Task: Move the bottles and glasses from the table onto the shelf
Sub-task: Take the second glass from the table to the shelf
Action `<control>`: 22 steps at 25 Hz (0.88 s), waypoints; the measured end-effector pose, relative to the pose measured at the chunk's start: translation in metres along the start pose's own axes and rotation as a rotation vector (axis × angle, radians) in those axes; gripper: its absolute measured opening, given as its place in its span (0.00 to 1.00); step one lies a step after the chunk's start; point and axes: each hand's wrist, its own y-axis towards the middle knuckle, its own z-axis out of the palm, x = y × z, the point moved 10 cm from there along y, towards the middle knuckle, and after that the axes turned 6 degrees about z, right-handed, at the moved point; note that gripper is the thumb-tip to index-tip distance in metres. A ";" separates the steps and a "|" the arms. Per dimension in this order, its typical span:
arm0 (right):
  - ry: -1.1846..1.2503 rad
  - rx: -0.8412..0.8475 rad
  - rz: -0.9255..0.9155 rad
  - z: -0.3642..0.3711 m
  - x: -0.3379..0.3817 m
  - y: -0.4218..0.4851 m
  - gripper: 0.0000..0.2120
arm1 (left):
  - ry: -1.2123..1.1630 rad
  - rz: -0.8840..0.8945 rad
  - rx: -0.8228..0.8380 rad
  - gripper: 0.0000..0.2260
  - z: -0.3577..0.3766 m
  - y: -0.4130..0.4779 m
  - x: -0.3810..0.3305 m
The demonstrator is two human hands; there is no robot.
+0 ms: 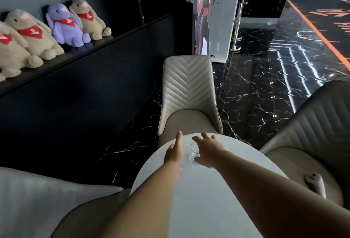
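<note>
Dim lounge, white tabletop: both my open hands, left hand and right hand, flank the clear glass; grip low, lift upright.

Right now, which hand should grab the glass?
Right. The right hand is spread open around the clear glass, fingers past it and thumb near its base. The left hand lies alongside, pointing past it.

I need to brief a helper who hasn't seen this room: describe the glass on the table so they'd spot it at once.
Start at the round white table ringed by beige chairs. Near its far edge, between the person's left hand and right hand, stands a small clear glass. It is the only transparent thing on the tabletop, faint against the white surface.
</note>
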 end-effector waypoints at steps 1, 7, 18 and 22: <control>-0.004 0.013 0.000 0.008 -0.001 0.010 0.36 | -0.058 -0.048 0.012 0.48 0.011 0.010 0.011; 0.045 0.069 -0.018 0.031 0.012 0.044 0.29 | -0.294 -0.180 0.066 0.46 0.049 0.043 0.050; 0.040 -0.139 -0.289 -0.121 0.179 -0.021 0.21 | -0.873 -0.021 0.026 0.31 -0.072 -0.009 -0.043; 0.083 -0.236 -0.427 -0.205 0.326 -0.081 0.21 | -0.921 0.098 -0.035 0.35 -0.230 -0.071 -0.109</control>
